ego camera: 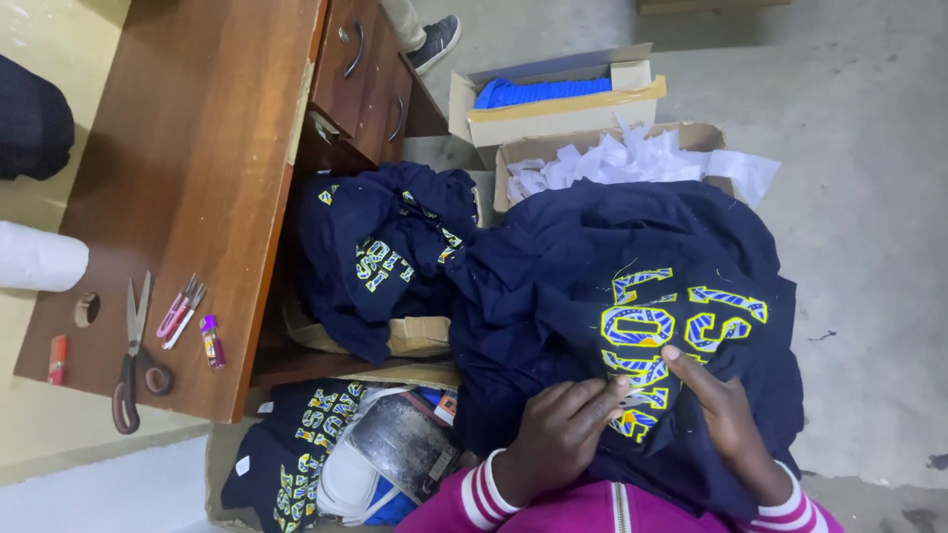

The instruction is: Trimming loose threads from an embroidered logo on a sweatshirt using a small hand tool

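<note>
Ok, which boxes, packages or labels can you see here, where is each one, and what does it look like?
Open pale cardboard box holding blue material: on the floor, top centre, beside the wooden desk.
Brown cardboard box full of white paper scraps: just below it, behind the navy garment.
Flattened brown cardboard carton: under the heaped navy garments, centre.
No screens or signs.

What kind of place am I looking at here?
Likely a small garment workshop: navy embroidered garments piled by a wooden desk with scissors, and a box of paper scraps on the concrete floor.
</note>
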